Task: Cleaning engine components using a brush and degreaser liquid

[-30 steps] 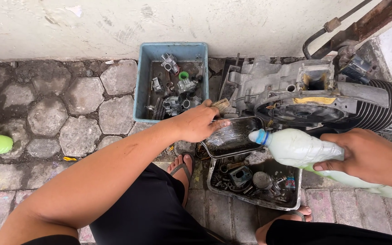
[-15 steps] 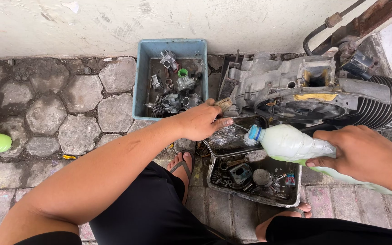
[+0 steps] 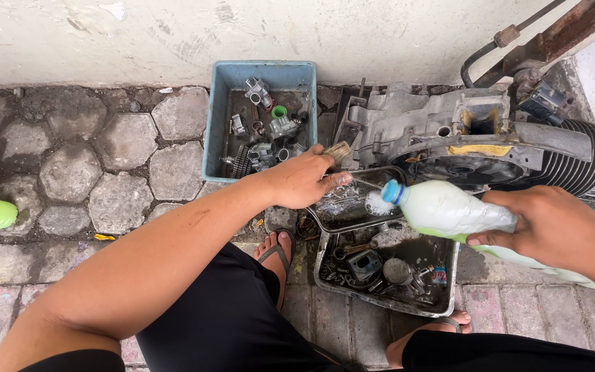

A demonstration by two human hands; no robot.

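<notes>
Seen from above, the right hand (image 3: 559,231) grips a squeezed plastic bottle (image 3: 449,210), its blue neck tipped over a small dark metal tray (image 3: 332,213) at centre. At the tray's 10 o'clock edge, the left hand (image 3: 301,180) is closed around a brush (image 3: 339,150). A blue bin (image 3: 215,124) of engine parts sits at 11 o'clock.

Soft, even daylight, bright with faint shadows; sharp focus throughout, slight wide-angle bending at the edges, no glare.
</notes>
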